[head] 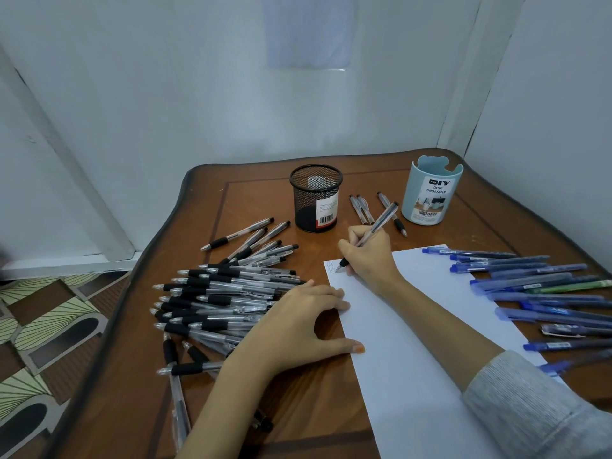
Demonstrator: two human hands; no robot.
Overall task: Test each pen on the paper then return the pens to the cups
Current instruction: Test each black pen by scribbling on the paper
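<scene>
Right hand with pen (tip on paper)

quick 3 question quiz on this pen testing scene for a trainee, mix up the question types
1. True or false: the right hand holds a pen with its tip on the paper.
2. The cup nearest the blue pens is: A red, B light blue, C yellow.
3. What does the left hand hold?

Key: 1 true. 2 B. 3 nothing; it lies open with its fingertips on the paper's left edge.
</scene>
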